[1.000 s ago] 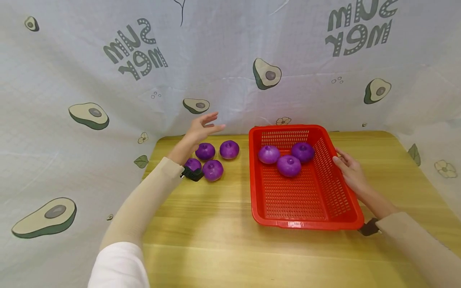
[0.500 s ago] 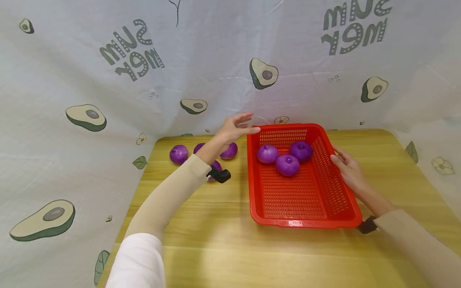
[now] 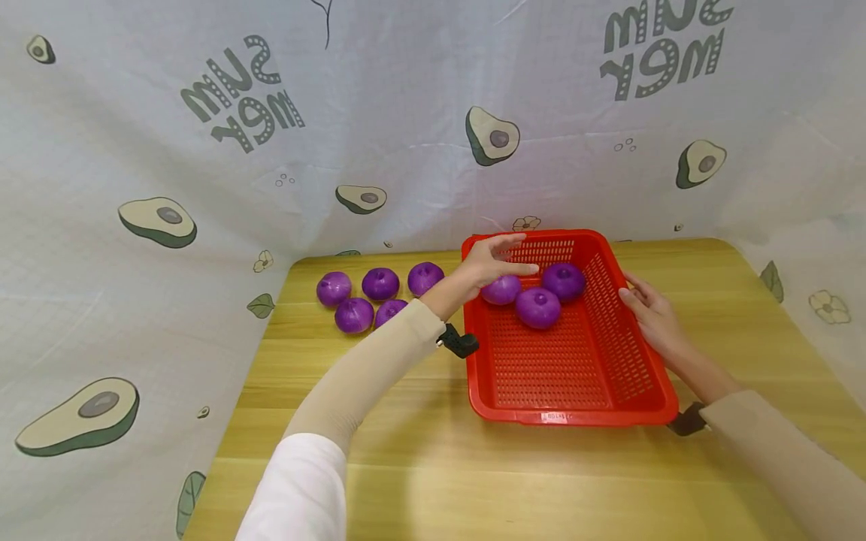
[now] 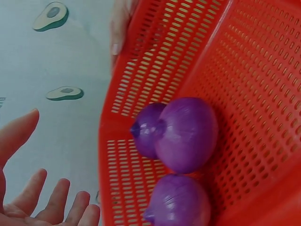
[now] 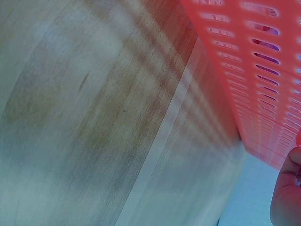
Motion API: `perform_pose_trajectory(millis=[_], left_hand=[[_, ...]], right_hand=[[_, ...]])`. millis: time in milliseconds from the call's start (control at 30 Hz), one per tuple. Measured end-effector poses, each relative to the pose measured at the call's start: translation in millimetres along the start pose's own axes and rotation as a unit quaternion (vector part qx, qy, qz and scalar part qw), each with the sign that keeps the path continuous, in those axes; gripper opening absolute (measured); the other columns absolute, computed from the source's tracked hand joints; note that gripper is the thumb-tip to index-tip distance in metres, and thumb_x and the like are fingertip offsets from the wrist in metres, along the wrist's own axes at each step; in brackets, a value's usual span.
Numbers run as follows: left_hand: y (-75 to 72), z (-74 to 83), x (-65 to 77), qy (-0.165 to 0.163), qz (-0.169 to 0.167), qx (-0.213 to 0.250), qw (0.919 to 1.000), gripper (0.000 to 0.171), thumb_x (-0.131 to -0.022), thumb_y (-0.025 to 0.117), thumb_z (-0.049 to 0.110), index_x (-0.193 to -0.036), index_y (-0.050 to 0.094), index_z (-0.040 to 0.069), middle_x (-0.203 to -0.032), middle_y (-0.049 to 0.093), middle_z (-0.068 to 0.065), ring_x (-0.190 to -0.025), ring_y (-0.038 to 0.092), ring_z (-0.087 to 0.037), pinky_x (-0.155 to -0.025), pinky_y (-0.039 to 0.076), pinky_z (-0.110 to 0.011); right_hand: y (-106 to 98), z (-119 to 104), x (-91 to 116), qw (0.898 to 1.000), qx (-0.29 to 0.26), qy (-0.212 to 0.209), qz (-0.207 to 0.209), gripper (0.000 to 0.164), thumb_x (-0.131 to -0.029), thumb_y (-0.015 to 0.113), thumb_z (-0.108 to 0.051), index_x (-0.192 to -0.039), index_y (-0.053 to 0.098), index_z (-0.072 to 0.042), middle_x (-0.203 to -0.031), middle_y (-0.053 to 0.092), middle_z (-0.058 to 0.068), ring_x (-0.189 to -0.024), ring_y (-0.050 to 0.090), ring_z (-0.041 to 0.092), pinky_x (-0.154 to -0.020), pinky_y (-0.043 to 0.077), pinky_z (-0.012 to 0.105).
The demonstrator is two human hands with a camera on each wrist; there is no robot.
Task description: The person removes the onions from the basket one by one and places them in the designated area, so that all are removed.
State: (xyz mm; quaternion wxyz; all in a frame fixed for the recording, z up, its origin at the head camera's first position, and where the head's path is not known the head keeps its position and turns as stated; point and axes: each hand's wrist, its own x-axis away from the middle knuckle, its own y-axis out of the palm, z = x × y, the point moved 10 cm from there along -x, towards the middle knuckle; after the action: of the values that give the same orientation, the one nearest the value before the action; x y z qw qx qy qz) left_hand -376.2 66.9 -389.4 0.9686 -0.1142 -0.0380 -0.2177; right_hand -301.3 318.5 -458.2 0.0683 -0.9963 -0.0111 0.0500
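Observation:
My left hand (image 3: pixel 483 264) hovers over the far left corner of a red plastic basket (image 3: pixel 575 418), fingers spread and nothing in them. In the left wrist view its fingers (image 4: pixel 57 200) are apart, beside the basket's edge. Three purple onions lie inside toward the far end: one at the front (image 3: pixel 538 308), one at the right (image 3: pixel 564 282), and one at the left (image 3: pixel 501 290), partly covered by my left hand. My right hand (image 3: pixel 655 319) grips the basket's right rim, thumb on top; in the right wrist view only part of that hand (image 5: pixel 287 197) shows at the edge.
Several more purple onions (image 3: pixel 354 315) sit on the wooden table (image 3: pixel 433 481) left of the basket, one partly hidden by my left sleeve. A pale cloth (image 3: pixel 406 98) printed with avocados hangs behind the table and along its sides.
My left hand has moved right, from above the loose onions to over the basket's left side, uncovering onions on the table. The right hand stays on the rim, and the basket has hardly moved.

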Motion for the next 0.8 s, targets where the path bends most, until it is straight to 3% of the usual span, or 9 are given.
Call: perform_pose_trajectory(millis=[367,800], left_hand=[[38.7,-34.0,-16.6,-0.046,0.020,-0.015,0.9986,0.065,-0.077,0.087,0.007,-0.137,0.063,0.013,-0.145,0.054,-0.004,-0.138,0.044,-0.023,-0.110,0.040,-0.034],[60.2,-55.7,-20.6,-0.069,0.044,-0.081,0.9933,0.062,-0.076,0.087,0.003,-0.133,0.066,0.017,-0.141,0.056,-0.005,-0.133,0.048,-0.025,-0.104,0.045,-0.034]], right_hand=[[1.1,0.6,-1.8,1.000,-0.004,0.002,-0.009,0.064,-0.107,0.046,-0.020,-0.157,0.013,0.005,-0.097,0.058,-0.007,-0.082,0.064,0.003,-0.066,0.055,0.017],[1.0,1.5,-2.1,1.000,-0.028,0.003,-0.013,0.065,-0.107,0.047,-0.020,-0.157,0.012,0.004,-0.096,0.057,-0.005,-0.080,0.063,0.004,-0.065,0.055,0.018]])
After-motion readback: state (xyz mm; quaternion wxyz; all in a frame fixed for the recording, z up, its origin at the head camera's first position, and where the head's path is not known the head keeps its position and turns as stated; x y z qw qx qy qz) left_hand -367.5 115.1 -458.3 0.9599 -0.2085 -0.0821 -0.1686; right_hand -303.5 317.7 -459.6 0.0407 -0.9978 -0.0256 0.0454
